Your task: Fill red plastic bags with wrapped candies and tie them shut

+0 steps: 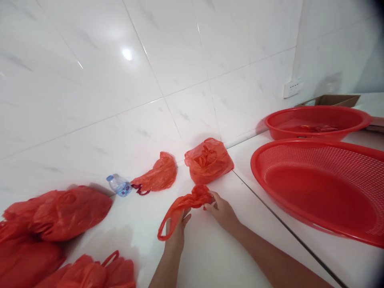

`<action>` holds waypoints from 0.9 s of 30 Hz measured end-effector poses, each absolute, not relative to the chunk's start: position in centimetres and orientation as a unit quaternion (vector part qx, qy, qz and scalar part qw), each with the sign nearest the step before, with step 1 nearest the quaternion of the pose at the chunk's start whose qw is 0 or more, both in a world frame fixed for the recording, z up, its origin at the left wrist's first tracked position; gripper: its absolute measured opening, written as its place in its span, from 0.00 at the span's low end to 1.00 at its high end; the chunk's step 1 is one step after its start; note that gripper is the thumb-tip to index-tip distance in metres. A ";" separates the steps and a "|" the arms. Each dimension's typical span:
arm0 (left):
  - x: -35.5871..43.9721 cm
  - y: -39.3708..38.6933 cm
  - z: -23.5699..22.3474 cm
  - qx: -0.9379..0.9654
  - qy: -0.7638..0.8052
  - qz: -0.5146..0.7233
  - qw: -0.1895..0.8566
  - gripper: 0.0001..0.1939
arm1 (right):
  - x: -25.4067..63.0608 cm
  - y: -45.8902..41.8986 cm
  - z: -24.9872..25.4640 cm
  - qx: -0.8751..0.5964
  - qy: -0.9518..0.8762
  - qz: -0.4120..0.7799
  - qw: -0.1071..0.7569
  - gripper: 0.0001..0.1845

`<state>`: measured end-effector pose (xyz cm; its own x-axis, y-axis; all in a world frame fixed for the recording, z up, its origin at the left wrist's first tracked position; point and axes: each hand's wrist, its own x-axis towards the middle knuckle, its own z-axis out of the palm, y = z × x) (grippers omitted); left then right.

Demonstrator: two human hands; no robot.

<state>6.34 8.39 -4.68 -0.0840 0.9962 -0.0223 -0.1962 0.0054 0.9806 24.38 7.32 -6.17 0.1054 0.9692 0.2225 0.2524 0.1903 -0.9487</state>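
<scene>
A twisted red plastic bag (192,200) stretches between my two hands above the white table. My left hand (177,230) grips it near the handle end, and the handle loop hangs over that hand. At the bag's bunched other end, my right hand (221,210) pinches it between thumb and fingers. Just beyond my hands sits a fuller red plastic bag (210,162), boxy in shape, with its top gathered. Left of that lies a limp red bag (160,176) with a dark red strap at its end.
A small clear bottle with a blue cap (119,186) lies by the tiled wall. Several red bags (72,214) are heaped at the left. On the right are a red mesh basket (318,196), a red basin (318,116) and a cardboard box (333,100). A seam crosses the tabletop.
</scene>
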 end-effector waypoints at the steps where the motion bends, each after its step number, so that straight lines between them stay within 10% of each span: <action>1: 6.5 8.4 -5.0 0.409 0.467 0.577 0.531 0.23 | 24.2 7.3 -6.3 -0.533 -0.566 0.352 0.521 0.19; 5: 5.5 8.9 -5.6 0.340 0.453 0.646 0.511 0.16 | 25.2 8.0 -6.6 -0.558 -0.534 0.316 0.551 0.04; 27: 2.9 8.8 -3.8 0.237 0.483 0.733 0.416 0.16 | 28.4 9.5 -6.3 -0.614 -0.430 0.240 0.617 0.04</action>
